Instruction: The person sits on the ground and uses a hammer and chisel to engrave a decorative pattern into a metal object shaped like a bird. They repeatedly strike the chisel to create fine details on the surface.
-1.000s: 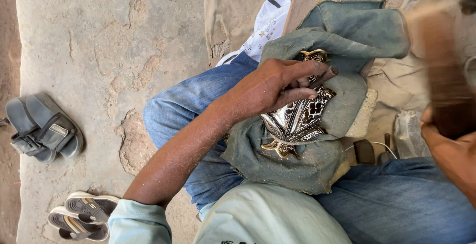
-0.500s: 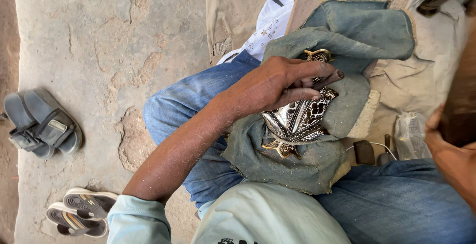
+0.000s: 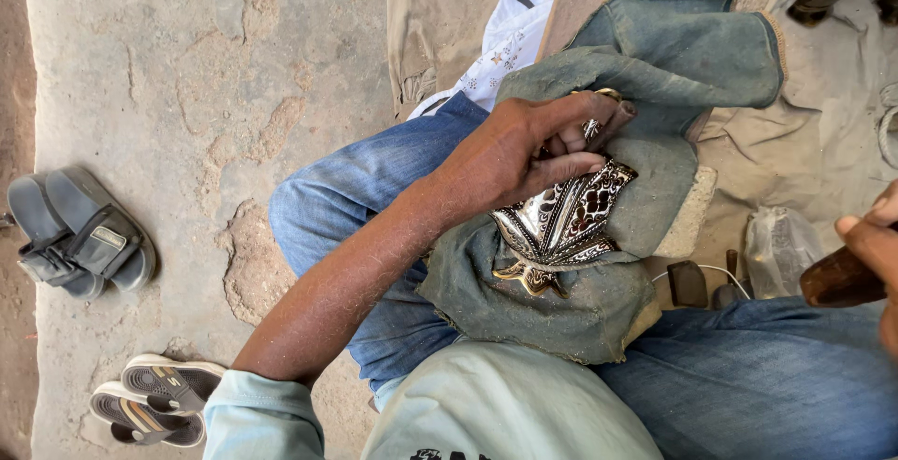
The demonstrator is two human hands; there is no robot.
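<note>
Metalwork (image 3: pixel 561 226), silver with dark openwork, lies on the denim pad (image 3: pixel 561 310) over the lap, long axis slanting up-right. Left hand (image 3: pixel 533 147) presses its upper end, pinching a small punch (image 3: pixel 608 123). Right hand (image 3: pixel 875 245), well right, grips a wooden handle (image 3: pixel 832 282).

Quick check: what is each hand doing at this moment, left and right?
Left hand: closed, pinning the ornate metal piece against the denim cloth and gripping a thin tool.
Right hand: at the frame edge, closed on a brown wooden handle.
</note>
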